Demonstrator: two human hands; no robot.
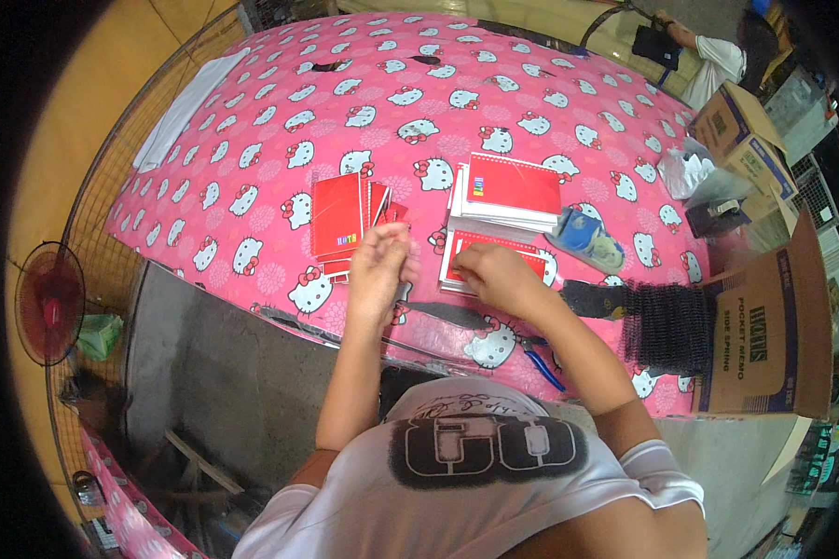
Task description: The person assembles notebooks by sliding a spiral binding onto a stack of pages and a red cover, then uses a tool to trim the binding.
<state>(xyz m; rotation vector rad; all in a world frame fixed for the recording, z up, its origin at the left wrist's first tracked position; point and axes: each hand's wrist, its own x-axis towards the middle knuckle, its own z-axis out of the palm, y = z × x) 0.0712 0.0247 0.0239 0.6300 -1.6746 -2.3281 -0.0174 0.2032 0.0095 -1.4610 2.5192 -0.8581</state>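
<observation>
My left hand (379,267) is raised beside a fanned pile of red memo pads (336,214); its fingers are curled together, and whatever they pinch is too small to make out. Over a lower stack of red-covered pads (494,250), my right hand (505,279) bends down with its fingertips drawn together at the left part of the top cover. I cannot tell if they grip anything. Just behind that stack stands a taller one of white pages with a red pad (515,184) on top. The pads' covers have a row of punched holes along one edge.
Right of the stacks lie a blue patterned pouch-like item (585,239) and a bundle of black wire spirals (667,326). Blue-handled pliers (543,366) rest near the front edge. An open cardboard box (764,326) stands at right. Another person (722,65) is at the back right.
</observation>
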